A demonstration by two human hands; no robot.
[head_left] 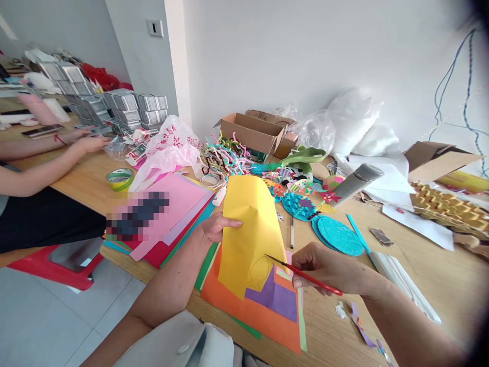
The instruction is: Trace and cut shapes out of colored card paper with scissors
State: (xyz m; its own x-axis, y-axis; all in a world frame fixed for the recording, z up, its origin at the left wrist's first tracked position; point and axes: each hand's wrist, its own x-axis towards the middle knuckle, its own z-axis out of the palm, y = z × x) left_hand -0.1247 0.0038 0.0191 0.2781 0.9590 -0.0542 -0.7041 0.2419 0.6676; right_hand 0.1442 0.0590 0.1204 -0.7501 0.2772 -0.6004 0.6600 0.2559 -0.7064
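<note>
A sheet of yellow paper is pinched along its left edge by my left hand, thumb on top. A fish-like outline is drawn near its lower edge. My right hand grips red-handled scissors, whose dark blades reach the paper's lower right part beside the drawn outline. Beneath the yellow sheet lie a purple paper piece and an orange sheet, with green sheets under them. Some of my right fingers are hidden behind the scissor handles.
Coloured sheets, green tape and pipe cleaners lie left and behind. Turquoise discs, a pen, a grey bottle and a white case are rightward. A co-worker's hands work at far left near stacked tins.
</note>
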